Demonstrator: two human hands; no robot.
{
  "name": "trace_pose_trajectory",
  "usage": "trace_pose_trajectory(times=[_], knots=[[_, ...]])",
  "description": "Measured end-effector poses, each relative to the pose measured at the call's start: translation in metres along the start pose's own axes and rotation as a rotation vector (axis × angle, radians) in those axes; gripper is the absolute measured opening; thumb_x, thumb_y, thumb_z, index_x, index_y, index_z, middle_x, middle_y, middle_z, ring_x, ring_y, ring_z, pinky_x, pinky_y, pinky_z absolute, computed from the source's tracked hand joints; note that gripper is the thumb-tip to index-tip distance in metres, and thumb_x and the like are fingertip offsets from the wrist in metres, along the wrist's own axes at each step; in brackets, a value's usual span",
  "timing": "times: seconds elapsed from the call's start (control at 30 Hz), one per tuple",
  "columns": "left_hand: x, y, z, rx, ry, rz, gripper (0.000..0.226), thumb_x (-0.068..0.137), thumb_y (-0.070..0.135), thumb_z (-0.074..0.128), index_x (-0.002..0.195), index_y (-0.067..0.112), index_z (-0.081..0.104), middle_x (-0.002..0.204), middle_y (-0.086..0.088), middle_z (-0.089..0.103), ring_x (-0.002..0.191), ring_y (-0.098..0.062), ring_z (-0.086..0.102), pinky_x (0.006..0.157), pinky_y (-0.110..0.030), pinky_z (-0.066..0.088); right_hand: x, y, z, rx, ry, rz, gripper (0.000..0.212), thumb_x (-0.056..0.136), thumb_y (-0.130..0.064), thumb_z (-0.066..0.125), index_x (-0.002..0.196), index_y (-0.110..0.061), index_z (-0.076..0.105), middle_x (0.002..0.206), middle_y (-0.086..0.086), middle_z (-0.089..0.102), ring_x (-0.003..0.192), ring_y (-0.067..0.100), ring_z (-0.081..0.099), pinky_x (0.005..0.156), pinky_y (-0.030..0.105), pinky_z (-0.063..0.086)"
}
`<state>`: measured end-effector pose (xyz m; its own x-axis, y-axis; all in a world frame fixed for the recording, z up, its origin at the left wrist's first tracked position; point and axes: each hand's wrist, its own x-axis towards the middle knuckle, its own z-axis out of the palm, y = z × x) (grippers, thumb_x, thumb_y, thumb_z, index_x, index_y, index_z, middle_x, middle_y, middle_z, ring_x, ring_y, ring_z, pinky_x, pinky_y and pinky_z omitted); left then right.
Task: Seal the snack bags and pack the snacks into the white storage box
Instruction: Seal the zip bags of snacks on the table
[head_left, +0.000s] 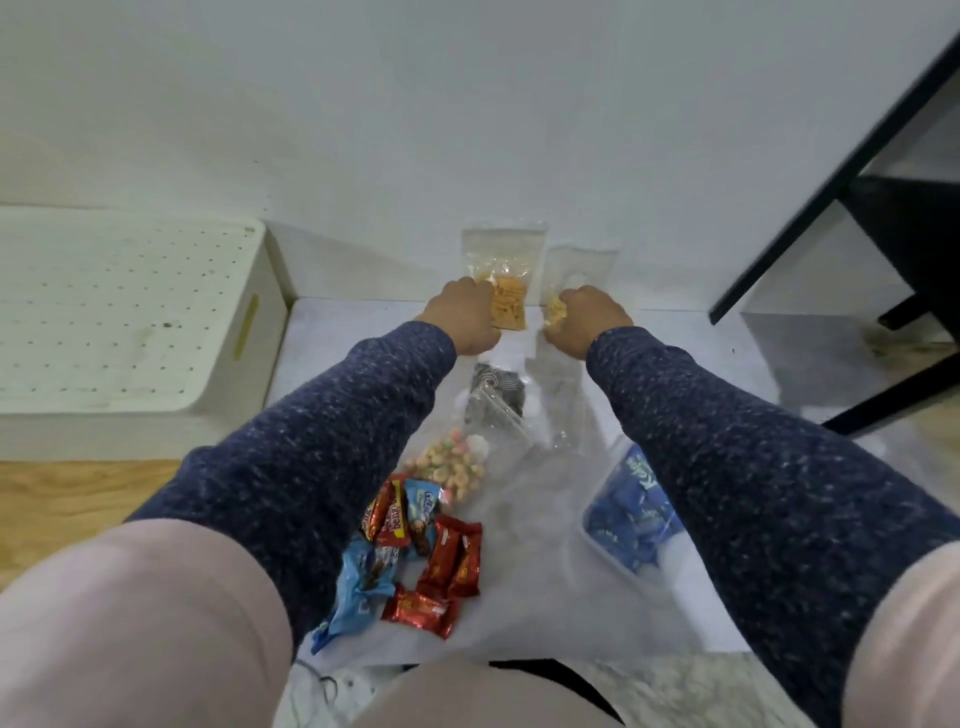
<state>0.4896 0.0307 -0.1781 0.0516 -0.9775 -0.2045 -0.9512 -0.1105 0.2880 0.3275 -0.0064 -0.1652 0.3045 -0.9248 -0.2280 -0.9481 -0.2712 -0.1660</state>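
Two clear zip bags lean upright against the wall. My left hand (465, 319) grips the bag of orange crackers (504, 275) at its lower left. My right hand (584, 319) grips the bag of pale yellow snacks (579, 270) at its bottom. The white storage box (130, 312) stands at the left with its dotted lid on. On the white sheet (530, 597) between my arms lie a bag of dark cookies (496, 395), a bag of colourful cereal (452, 467) and several red and blue wrapped snacks (415, 556).
A clear bag with blue packets (631, 514) lies at the right under my forearm. A black table frame (883, 218) stands at the far right. Wooden floor (67, 499) shows at the left. My knees fill the bottom corners.
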Motion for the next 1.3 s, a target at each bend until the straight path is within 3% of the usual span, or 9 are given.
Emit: trace_pose_trajectory(times=[0.23,0.47,0.67,0.73,0.83,0.97,1.07,1.2,1.3], knots=[[-0.050,-0.014,0.048,0.026,-0.160,0.004,0.057,0.089,0.029,0.057,0.139,0.010,0.038,0.138,-0.014,0.041,0.126,-0.030,0.043,0.102,-0.040,0.041,-0.060,-0.010,0.061,0.056,-0.119,0.037,0.057,0.090,-0.037,0.055,0.137,-0.008,0.043,0.139,0.013,0.044,0.126,0.029,0.046,0.102,0.037,0.041],[-0.079,-0.036,0.092,-0.089,-0.263,-0.102,0.061,0.086,0.028,0.060,0.138,0.008,0.033,0.128,-0.016,0.052,0.114,-0.032,0.052,0.087,-0.037,0.046,-0.087,-0.015,0.109,0.180,-0.169,0.069,0.048,0.089,-0.032,0.057,0.129,-0.007,0.049,0.127,0.015,0.053,0.115,0.031,0.053,0.092,0.034,0.044],[-0.086,-0.041,0.106,-0.261,-0.278,-0.136,0.076,0.088,0.024,0.061,0.147,0.011,0.016,0.130,-0.019,0.051,0.112,-0.033,0.054,0.078,-0.032,0.042,-0.087,-0.019,0.113,0.343,-0.116,0.165,0.051,0.087,-0.012,0.055,0.137,-0.010,0.044,0.133,0.017,0.048,0.123,0.030,0.047,0.100,0.032,0.040],[-0.084,-0.041,0.105,-0.298,-0.281,-0.150,0.075,0.088,0.026,0.061,0.147,0.010,0.016,0.130,-0.020,0.051,0.113,-0.033,0.054,0.079,-0.032,0.042,-0.085,-0.019,0.110,0.456,-0.078,0.238,0.042,0.086,-0.006,0.052,0.128,-0.010,0.054,0.131,0.014,0.054,0.120,0.028,0.051,0.097,0.029,0.042],[-0.081,-0.041,0.098,-0.354,-0.280,-0.176,0.075,0.089,0.032,0.060,0.147,0.009,0.018,0.131,-0.019,0.053,0.116,-0.032,0.054,0.086,-0.034,0.043,-0.084,-0.020,0.100,0.636,-0.028,0.274,0.019,0.083,-0.003,0.055,0.090,-0.013,0.069,0.103,0.010,0.068,0.096,0.023,0.061,0.073,0.021,0.048],[-0.081,-0.041,0.077,-0.479,-0.191,-0.123,0.055,0.092,0.037,0.057,0.139,0.018,0.038,0.126,-0.013,0.057,0.112,-0.028,0.056,0.087,-0.029,0.041,-0.079,-0.024,0.073,0.784,-0.001,0.199,0.025,0.079,0.003,0.055,0.070,-0.018,0.065,0.084,0.005,0.064,0.083,0.020,0.059,0.076,0.028,0.052],[-0.078,-0.039,0.053,-0.712,0.043,-0.071,0.024,0.090,0.033,0.060,0.109,0.019,0.062,0.109,-0.002,0.064,0.102,-0.020,0.058,0.080,-0.025,0.042,-0.075,-0.025,0.052,0.871,0.007,0.162,0.032,0.083,0.002,0.054,0.063,-0.022,0.061,0.076,0.002,0.064,0.083,0.025,0.065,0.082,0.038,0.058],[-0.076,-0.033,0.020,-0.867,0.193,-0.010,0.015,0.088,0.028,0.064,0.090,0.013,0.065,0.086,-0.004,0.059,0.082,-0.018,0.055,0.076,-0.029,0.046,-0.074,-0.025,0.018,0.997,0.033,0.094,0.026,0.088,0.002,0.056,0.070,-0.016,0.059,0.076,0.001,0.059,0.073,0.017,0.062,0.068,0.023,0.057],[-0.080,-0.018,-0.004,-0.990,0.263,0.027,0.008,0.090,0.022,0.063,0.084,0.017,0.063,0.084,-0.005,0.058,0.077,-0.014,0.057,0.070,-0.024,0.048,-0.074,-0.024,-0.009,1.113,0.101,0.050,0.020,0.086,0.002,0.060,0.073,-0.013,0.057,0.072,0.004,0.059,0.067,0.018,0.061,0.069,0.027,0.054]])
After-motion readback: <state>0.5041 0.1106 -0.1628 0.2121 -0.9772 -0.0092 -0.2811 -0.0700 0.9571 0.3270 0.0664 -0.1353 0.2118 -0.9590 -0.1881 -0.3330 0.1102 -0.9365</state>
